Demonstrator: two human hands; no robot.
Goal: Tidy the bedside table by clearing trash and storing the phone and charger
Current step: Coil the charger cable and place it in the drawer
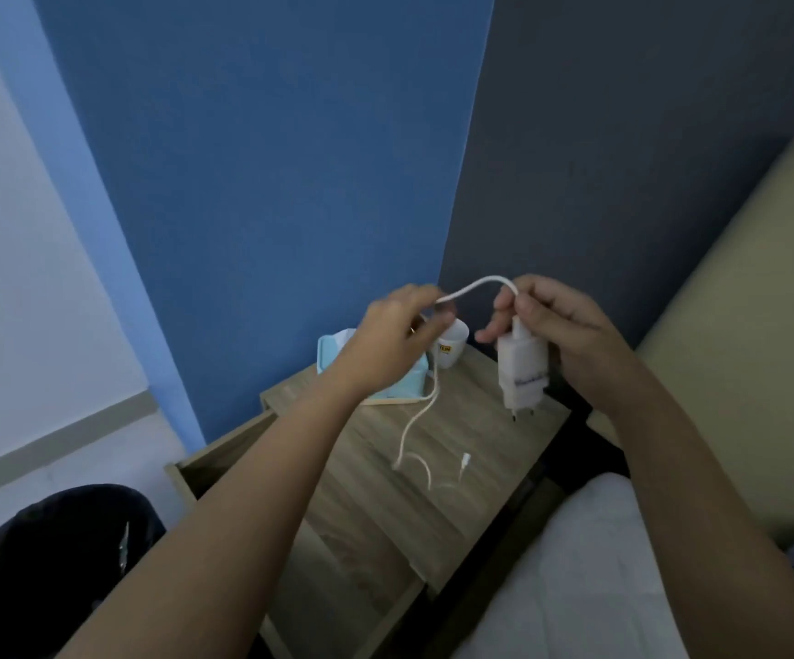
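A white charger plug [523, 368] hangs prongs down above the wooden bedside table [480, 420]; my right hand [556, 325] pinches the cable's connector at the plug's top. Its white cable [411, 430] arches from the plug to my left hand [395, 335], which pinches it. From there the cable drops in loops, and its free end lies on the tabletop. No phone is in view.
A light blue tissue box [385, 378] and a white cup [452, 344] stand at the table's back, by the blue wall. An open drawer [223, 459] juts out at the table's left. A black bin bag [52, 563] sits lower left. A bed [599, 563] lies to the right.
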